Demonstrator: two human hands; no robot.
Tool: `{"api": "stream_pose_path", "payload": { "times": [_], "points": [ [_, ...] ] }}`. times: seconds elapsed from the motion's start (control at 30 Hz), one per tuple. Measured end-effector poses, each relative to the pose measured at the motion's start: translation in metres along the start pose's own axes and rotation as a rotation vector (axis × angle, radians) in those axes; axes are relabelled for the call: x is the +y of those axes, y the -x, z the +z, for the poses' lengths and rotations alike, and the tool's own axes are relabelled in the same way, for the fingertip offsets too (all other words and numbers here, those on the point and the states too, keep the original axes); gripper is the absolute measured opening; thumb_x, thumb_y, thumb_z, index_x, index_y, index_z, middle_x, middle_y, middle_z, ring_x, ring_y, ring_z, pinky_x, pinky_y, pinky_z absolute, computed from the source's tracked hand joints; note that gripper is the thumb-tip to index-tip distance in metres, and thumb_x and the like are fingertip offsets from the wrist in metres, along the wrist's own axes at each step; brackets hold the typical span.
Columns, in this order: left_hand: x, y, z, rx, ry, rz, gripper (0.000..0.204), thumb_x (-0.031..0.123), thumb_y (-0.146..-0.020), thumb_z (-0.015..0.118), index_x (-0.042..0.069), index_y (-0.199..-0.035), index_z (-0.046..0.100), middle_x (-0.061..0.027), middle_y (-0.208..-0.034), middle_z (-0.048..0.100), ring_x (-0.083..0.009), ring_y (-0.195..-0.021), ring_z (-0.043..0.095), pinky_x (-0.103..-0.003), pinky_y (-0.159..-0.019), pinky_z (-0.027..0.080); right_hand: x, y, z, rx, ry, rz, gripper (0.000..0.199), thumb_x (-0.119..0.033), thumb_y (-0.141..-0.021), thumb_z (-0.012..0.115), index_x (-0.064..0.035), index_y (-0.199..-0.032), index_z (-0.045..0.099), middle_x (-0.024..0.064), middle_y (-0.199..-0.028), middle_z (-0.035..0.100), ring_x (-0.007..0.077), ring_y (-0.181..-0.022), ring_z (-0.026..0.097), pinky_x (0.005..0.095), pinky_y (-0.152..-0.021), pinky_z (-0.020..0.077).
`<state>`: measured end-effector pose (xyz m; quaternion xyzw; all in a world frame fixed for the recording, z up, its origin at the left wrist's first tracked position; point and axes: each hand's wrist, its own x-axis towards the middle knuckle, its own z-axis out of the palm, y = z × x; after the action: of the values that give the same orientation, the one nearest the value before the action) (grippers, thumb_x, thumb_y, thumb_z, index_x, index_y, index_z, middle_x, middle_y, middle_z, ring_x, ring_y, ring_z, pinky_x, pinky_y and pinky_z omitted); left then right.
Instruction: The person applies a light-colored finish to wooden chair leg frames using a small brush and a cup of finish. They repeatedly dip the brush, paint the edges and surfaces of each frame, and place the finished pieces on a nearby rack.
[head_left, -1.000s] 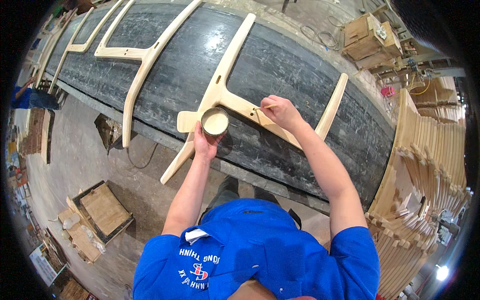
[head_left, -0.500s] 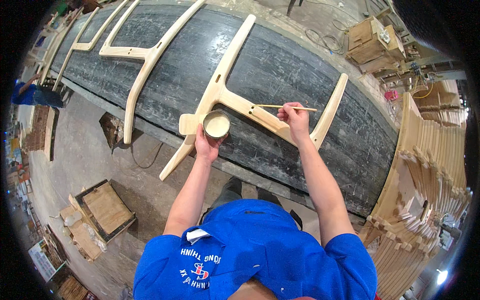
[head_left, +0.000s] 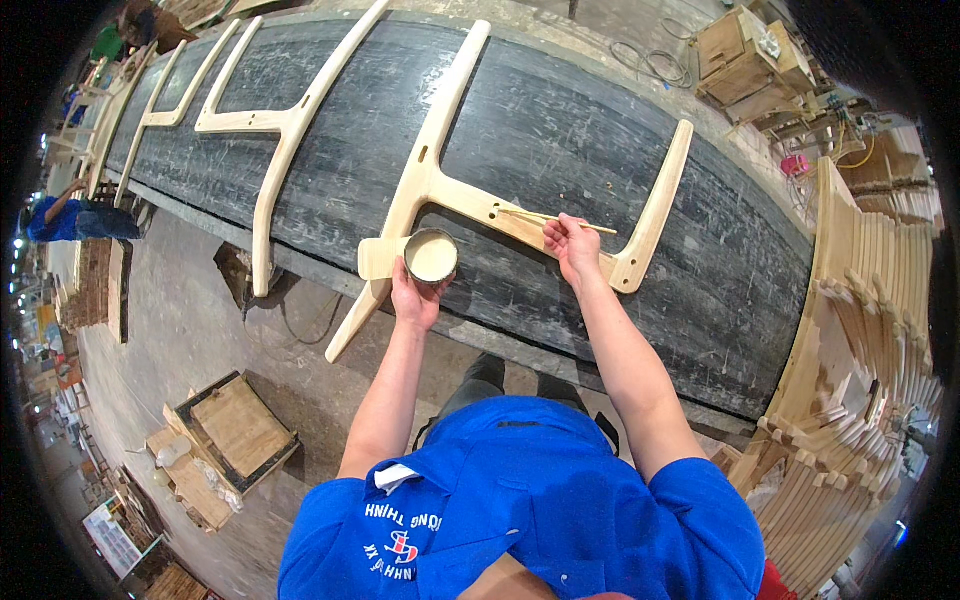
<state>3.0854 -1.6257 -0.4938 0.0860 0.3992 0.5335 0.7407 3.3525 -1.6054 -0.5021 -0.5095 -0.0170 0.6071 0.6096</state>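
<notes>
My left hand (head_left: 415, 297) holds a small round cup (head_left: 431, 256) of pale paste at the near edge of a long dark bench (head_left: 560, 130). My right hand (head_left: 570, 245) grips a thin wooden stick (head_left: 555, 219) that lies across a pale wooden chair frame part (head_left: 470, 195). The stick's tip points left toward a small hole in that frame's cross rail. The frame lies flat on the bench, with one leg end hanging over the near edge.
More pale wooden frame parts (head_left: 280, 130) lie further left on the bench. Stacks of curved wooden pieces (head_left: 860, 330) stand at the right. Wooden boxes (head_left: 225, 430) sit on the floor at lower left. Another person in blue (head_left: 60, 222) works at far left.
My right hand has drawn back a little to the right along the cross rail, and the stick now points left across it. My left hand keeps the cup in place.
</notes>
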Motion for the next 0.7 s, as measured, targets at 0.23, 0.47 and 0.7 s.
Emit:
{"api": "stream_pose_path", "payload": {
  "times": [0.23,0.47,0.7],
  "points": [
    [-0.009,0.004,0.001,0.003,0.021,0.006,0.049,0.046,-0.094,0.03,0.011,-0.124,0.047,-0.0076,-0.117,0.057,-0.0243,-0.102,0.057,-0.044,-0.079,0.052,0.002,0.001,-0.004,-0.036,-0.005,0.014,0.009,-0.012,-0.088,0.056,-0.0057,-0.088,0.05,0.0104,-0.078,0.061,0.0178,-0.065,0.061,0.0295,-0.055,0.0519],
    [-0.014,0.009,0.001,-0.002,0.044,0.017,0.048,0.046,-0.095,0.029,0.011,-0.124,0.046,-0.008,-0.117,0.057,-0.0254,-0.101,0.058,-0.045,-0.078,0.052,0.003,0.001,-0.001,-0.069,0.089,-0.034,0.013,-0.015,-0.088,0.057,-0.0052,-0.086,0.05,0.01,-0.075,0.061,0.0165,-0.062,0.061,0.029,-0.053,0.0518],
    [-0.018,0.014,-0.002,0.05,0.042,0.019,0.049,0.046,-0.095,0.028,0.01,-0.124,0.046,-0.0081,-0.116,0.057,-0.0258,-0.1,0.058,-0.045,-0.08,0.052,-0.014,0.01,0.014,-0.229,0.329,-0.402,0.014,-0.014,-0.086,0.06,-0.0034,-0.083,0.052,0.0078,-0.071,0.061,0.0129,-0.059,0.06,0.0243,-0.053,0.0499]
  ]
}}
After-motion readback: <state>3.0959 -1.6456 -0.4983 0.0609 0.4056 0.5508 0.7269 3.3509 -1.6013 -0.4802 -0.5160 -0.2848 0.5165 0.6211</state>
